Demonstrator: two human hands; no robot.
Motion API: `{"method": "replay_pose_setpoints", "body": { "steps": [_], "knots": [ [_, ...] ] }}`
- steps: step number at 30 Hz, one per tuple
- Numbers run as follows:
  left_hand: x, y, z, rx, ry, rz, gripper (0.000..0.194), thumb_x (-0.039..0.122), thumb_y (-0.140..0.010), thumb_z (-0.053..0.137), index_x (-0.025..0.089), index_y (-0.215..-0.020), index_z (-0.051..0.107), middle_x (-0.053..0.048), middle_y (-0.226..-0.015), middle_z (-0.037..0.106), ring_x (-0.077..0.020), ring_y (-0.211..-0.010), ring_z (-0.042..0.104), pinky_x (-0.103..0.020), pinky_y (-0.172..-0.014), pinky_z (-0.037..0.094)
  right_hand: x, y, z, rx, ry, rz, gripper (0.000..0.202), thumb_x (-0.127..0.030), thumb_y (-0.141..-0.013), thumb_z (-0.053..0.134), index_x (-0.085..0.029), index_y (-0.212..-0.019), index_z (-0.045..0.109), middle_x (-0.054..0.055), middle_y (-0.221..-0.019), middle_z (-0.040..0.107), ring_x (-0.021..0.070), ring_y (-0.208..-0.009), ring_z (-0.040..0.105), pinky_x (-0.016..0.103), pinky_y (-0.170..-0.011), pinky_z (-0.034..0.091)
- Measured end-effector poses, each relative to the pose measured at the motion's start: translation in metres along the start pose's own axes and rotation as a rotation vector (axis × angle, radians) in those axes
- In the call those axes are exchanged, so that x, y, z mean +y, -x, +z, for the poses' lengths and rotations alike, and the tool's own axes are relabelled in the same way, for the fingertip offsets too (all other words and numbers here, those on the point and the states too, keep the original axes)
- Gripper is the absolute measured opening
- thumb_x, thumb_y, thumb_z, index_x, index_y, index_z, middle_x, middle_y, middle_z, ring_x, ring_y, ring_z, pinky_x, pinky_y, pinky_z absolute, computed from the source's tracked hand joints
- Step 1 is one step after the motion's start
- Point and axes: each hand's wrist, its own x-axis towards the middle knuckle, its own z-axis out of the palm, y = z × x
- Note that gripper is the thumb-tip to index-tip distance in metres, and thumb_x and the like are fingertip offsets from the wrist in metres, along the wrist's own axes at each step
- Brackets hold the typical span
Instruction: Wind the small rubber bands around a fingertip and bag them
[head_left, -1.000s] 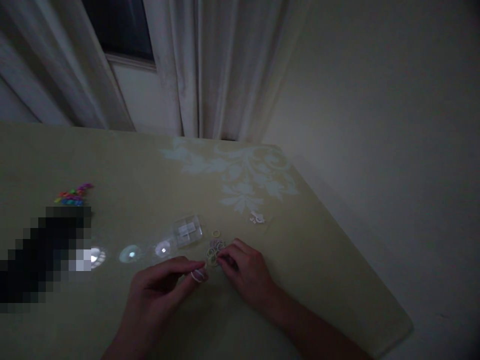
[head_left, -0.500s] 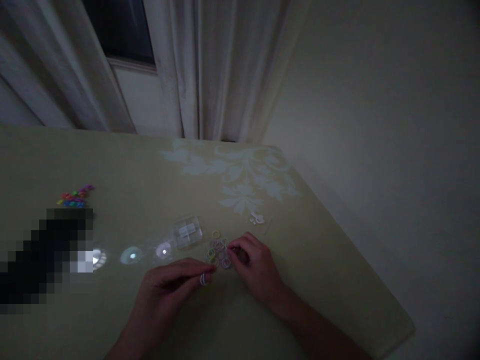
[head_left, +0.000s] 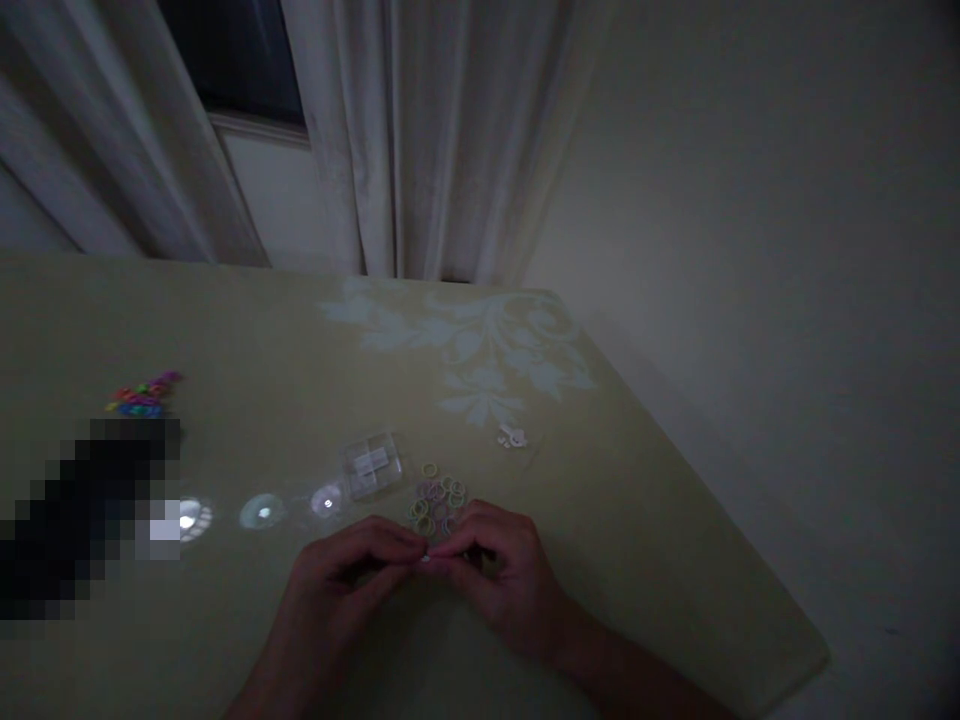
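Note:
My left hand (head_left: 341,575) and my right hand (head_left: 499,570) meet fingertip to fingertip just in front of a pile of small pastel rings (head_left: 431,492). Between the pinched fingertips shows a tiny whitish bit of the small white rings (head_left: 426,558), gripped by my left hand. The fingers cover most of them. My right thumb and forefinger are pressed together too, and what they pinch is hidden. Behind the pile to the left lies a clear plastic divided box (head_left: 373,467) with a white label.
Small white pieces (head_left: 513,437) lie beyond my right hand. A heap of bright coloured bits (head_left: 142,398) sits at the left, behind a dark pixelated shape (head_left: 82,520). Light reflections spot the table (head_left: 247,330). Curtains (head_left: 450,130) hang behind it.
My right hand has moved from the ring pile toward me and left, up against my left fingertips. The white rings, plain to see before, are now mostly covered.

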Motion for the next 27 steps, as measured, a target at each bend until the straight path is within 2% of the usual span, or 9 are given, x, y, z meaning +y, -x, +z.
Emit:
{"method": "replay_pose_setpoints", "body": {
  "steps": [4, 8, 10, 12, 15, 19, 24, 27],
  "knots": [
    [0.007, -0.003, -0.004, 0.058, 0.008, -0.060, 0.009, 0.028, -0.080, 0.081, 0.024, -0.071, 0.081, -0.005, -0.082, 0.084, -0.0198, -0.075, 0.081, -0.022, -0.067, 0.064, 0.001, -0.006, -0.012, 0.033, 0.043, 0.036, 0.016, -0.033, -0.091, 0.080, -0.021, -0.081, 0.080, 0.000, -0.069, 0.065, 0.0136, -0.064, 0.057, 0.025, -0.060, 0.042],
    [0.011, -0.005, -0.009, 0.156, 0.032, -0.153, 0.017, 0.038, -0.083, 0.082, 0.022, -0.082, 0.076, -0.006, -0.086, 0.085, -0.0207, -0.080, 0.082, -0.023, -0.069, 0.065, 0.010, -0.018, -0.036, 0.140, 0.397, 0.051, 0.012, -0.023, -0.095, 0.071, -0.019, -0.086, 0.076, 0.002, -0.078, 0.067, 0.0158, -0.070, 0.060, 0.028, -0.067, 0.046],
    [0.009, -0.005, -0.010, 0.166, 0.067, -0.185, 0.021, 0.041, -0.084, 0.082, 0.022, -0.082, 0.073, -0.006, -0.087, 0.085, -0.0213, -0.083, 0.082, -0.024, -0.071, 0.065, 0.018, -0.021, -0.046, 0.136, 0.553, 0.073, 0.008, -0.019, -0.096, 0.069, -0.019, -0.091, 0.076, 0.004, -0.084, 0.070, 0.0173, -0.075, 0.063, 0.030, -0.073, 0.048],
    [0.005, -0.003, -0.010, 0.170, 0.090, -0.196, 0.023, 0.042, -0.083, 0.082, 0.022, -0.081, 0.071, -0.005, -0.086, 0.084, -0.0212, -0.084, 0.082, -0.024, -0.072, 0.064, 0.023, -0.021, -0.048, 0.104, 0.604, 0.087, 0.007, -0.019, -0.096, 0.070, -0.020, -0.098, 0.076, 0.005, -0.090, 0.071, 0.0178, -0.078, 0.065, 0.030, -0.075, 0.050],
    [0.003, -0.002, -0.007, 0.166, 0.070, -0.198, 0.026, 0.041, -0.082, 0.083, 0.022, -0.076, 0.067, -0.002, -0.075, 0.080, -0.0177, -0.074, 0.079, -0.020, -0.065, 0.061, 0.025, -0.015, -0.037, -0.005, 0.561, 0.040, 0.008, -0.022, -0.098, 0.073, -0.021, -0.104, 0.078, 0.004, -0.095, 0.070, 0.0174, -0.083, 0.067, 0.029, -0.077, 0.052],
    [0.008, -0.004, -0.003, 0.173, -0.013, -0.167, 0.032, 0.043, -0.080, 0.083, 0.021, -0.068, 0.063, 0.003, -0.059, 0.066, -0.0119, -0.055, 0.063, -0.017, -0.052, 0.050, 0.021, -0.008, -0.012, -0.165, 0.614, -0.024, 0.010, -0.023, -0.094, 0.080, -0.022, -0.104, 0.078, 0.003, -0.097, 0.069, 0.0188, -0.090, 0.066, 0.030, -0.083, 0.051],
    [0.013, -0.006, 0.000, 0.143, 0.012, -0.140, 0.033, 0.042, -0.079, 0.083, 0.021, -0.067, 0.061, 0.005, -0.055, 0.059, -0.0110, -0.051, 0.057, -0.017, -0.048, 0.046, 0.026, -0.007, 0.002, -0.269, 0.775, -0.025, 0.005, -0.018, -0.097, 0.075, -0.021, -0.101, 0.074, 0.004, -0.098, 0.068, 0.0202, -0.092, 0.065, 0.032, -0.085, 0.050],
    [0.013, -0.006, -0.001, 0.133, 0.014, -0.108, 0.025, 0.040, -0.079, 0.083, 0.022, -0.073, 0.067, 0.003, -0.061, 0.065, -0.0127, -0.055, 0.063, -0.018, -0.051, 0.050, 0.032, -0.007, 0.002, -0.278, 0.871, -0.089, 0.002, -0.018, -0.099, 0.071, -0.018, -0.101, 0.069, 0.007, -0.102, 0.067, 0.0244, -0.097, 0.063, 0.036, -0.087, 0.049]
  ]
}}
